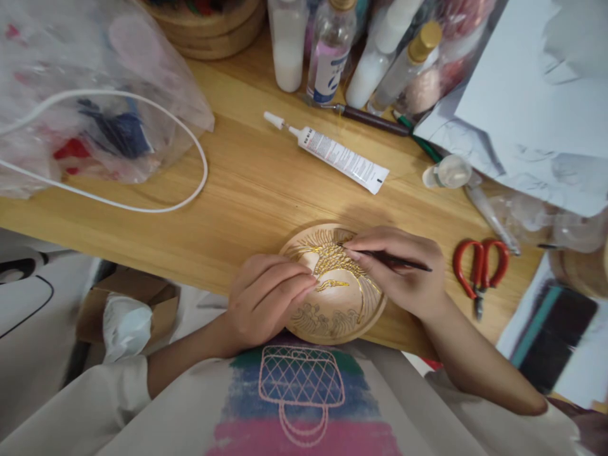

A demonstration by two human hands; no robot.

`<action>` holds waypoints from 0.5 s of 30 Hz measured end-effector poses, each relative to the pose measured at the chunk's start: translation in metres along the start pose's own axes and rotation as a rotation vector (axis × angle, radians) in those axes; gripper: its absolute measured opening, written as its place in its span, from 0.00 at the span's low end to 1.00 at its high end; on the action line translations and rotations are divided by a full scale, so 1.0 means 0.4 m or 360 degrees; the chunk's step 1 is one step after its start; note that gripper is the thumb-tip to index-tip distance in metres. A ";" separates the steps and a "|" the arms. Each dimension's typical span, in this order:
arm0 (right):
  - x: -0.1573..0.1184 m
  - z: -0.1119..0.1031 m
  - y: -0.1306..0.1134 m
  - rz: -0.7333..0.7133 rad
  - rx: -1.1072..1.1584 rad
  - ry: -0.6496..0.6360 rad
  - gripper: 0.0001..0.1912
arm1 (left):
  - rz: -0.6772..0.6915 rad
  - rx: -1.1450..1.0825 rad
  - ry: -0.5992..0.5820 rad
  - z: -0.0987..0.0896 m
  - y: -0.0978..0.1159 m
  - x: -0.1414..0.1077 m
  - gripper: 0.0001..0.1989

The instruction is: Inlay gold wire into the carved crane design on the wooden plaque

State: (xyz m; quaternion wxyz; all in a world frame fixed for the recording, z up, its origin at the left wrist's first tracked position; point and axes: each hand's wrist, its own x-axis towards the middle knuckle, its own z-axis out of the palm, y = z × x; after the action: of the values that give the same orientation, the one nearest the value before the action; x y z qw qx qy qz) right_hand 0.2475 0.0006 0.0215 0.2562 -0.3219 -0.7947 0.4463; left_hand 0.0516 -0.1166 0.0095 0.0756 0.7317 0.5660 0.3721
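Note:
A round wooden plate (373, 316) lies at the table's front edge, close to my body. Gold wire-like lines (332, 284) form a pattern on its upper part, and drawn wave shapes show lower down. My left hand (266, 301) grips the plate's left side, its fingers bent together over the surface; the thumb is mostly hidden. In my right hand (403, 266) a slim dark pointed tool (408, 262), perhaps tweezers, is pinched between thumb and fingers. Its tip touches or hovers just over the gold pattern near the plate's upper edge; I cannot tell which.
Beyond the plate lies a white glue tube (344, 158) with a nozzle. Red-handled pliers (479, 272) and a dark phone (558, 335) are at right. Bottles (327, 57) and papers (536, 107) stand behind. A plastic bag (109, 82) and white cable (202, 158) occupy the left.

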 end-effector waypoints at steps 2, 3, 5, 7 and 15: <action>0.001 0.000 -0.001 0.0027 0.0016 0.0020 0.09 | 0.0001 0.0006 -0.0005 -0.001 0.000 0.000 0.03; 0.001 0.001 -0.001 0.0037 0.0019 0.0021 0.10 | -0.0003 0.0011 -0.0011 -0.002 0.000 0.001 0.03; 0.003 0.001 -0.002 0.0052 0.0024 0.0013 0.10 | -0.0009 0.0017 -0.0012 -0.003 0.000 0.002 0.03; 0.005 0.001 -0.003 0.0061 0.0024 0.0004 0.10 | -0.0005 0.0013 -0.0015 -0.003 0.000 0.003 0.03; 0.008 0.000 -0.003 0.0086 0.0033 -0.0017 0.08 | 0.0006 0.0016 -0.0008 -0.002 0.000 0.004 0.02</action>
State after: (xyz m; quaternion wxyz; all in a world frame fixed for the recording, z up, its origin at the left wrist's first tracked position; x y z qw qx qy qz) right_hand 0.2450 0.0023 0.0231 0.2432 -0.3382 -0.7823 0.4630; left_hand 0.0515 -0.1156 0.0107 0.0728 0.7342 0.5662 0.3676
